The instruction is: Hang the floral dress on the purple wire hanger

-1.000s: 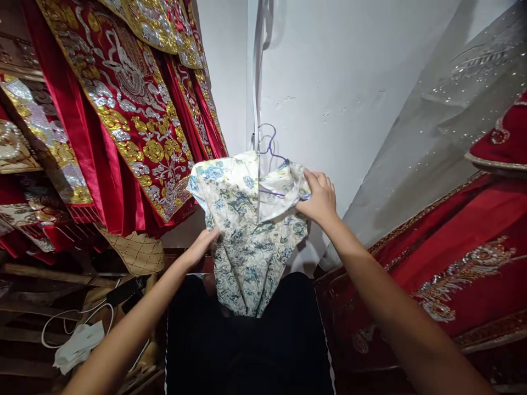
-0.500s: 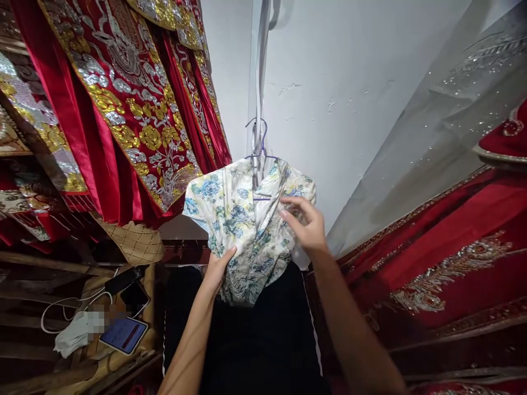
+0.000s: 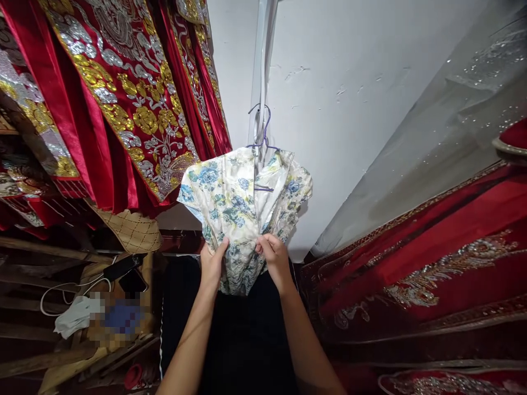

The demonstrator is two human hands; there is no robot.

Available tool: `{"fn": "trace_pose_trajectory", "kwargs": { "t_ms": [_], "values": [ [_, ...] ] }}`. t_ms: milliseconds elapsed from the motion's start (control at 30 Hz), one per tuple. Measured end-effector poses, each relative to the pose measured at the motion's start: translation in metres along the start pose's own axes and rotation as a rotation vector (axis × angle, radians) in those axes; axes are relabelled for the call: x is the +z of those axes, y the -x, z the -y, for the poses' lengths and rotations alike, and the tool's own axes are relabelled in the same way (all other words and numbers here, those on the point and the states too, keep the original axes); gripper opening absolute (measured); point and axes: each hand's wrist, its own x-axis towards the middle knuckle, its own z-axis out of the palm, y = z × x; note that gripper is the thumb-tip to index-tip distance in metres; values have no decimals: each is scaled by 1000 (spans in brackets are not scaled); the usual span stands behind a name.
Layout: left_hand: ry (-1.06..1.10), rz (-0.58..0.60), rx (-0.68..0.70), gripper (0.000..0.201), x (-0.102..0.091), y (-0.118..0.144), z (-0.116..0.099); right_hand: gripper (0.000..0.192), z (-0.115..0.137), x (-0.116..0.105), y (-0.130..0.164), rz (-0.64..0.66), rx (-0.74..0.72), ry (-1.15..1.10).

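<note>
A short-sleeved floral blouse [image 3: 230,192], white with blue and green flowers, hangs from a thin purple hanger [image 3: 267,131] in front of me. My left hand [image 3: 212,266] grips the blouse's left edge near the waist, thumb on the front and fingers hidden behind the cloth. My right hand [image 3: 274,255] pinches the fabric at the middle of the front, just below the crossed neckline. Above the neckline opening, the hanger's lower bar shows inside.
Red embroidered garments with gold and silver sequins [image 3: 144,118] hang at left. Sheer sparkly fabric [image 3: 407,148] and red beaded cloth [image 3: 448,241] fill the right. A wooden stool [image 3: 150,280] at lower left bears a dark phone [image 3: 134,281], a white cable and white tissue [image 3: 78,315].
My right hand has moved down and inward from the blouse's right chest to its front waist, and now pinches the cloth there. My left hand keeps its hold.
</note>
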Motion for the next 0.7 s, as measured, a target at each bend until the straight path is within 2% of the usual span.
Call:
{"fn": "trace_pose_trajectory", "kwargs": {
  "t_ms": [67, 100, 133, 200, 267, 300, 433, 500, 567, 700],
  "values": [
    [-203, -203, 220, 70, 3, 3, 3, 36, 1, -5, 6, -12, 19, 16],
    [-311, -250, 326, 68, 6, 5, 5, 35, 2, -7, 8, 1, 31, 16],
    [-406, -229, 408, 63, 10, 7, 6, 34, 3, -7, 10, 19, 43, 10],
    [-507, -38, 491, 39, 20, 10, 10, 30, 6, -5, 11, 71, 66, -19],
    [-501, 150, 498, 20, 31, 10, 13, 28, 10, -2, 10, 130, 95, -67],
    [-486, 201, 487, 17, 36, 9, 15, 27, 11, -2, 9, 159, 113, -91],
    [-499, 295, 461, 14, 49, 2, 17, 26, 19, -8, -3, 220, 240, -157],
    [-529, 345, 469, 13, 52, -1, 16, 25, 29, -17, -19, 195, 272, -209],
    [-560, 378, 474, 12, 55, -3, 17, 25, 47, -26, -43, 139, 228, -271],
    [-585, 398, 445, 10, 60, -1, 28, 24, 100, -30, -100, 63, 24, -331]
  ]
}}
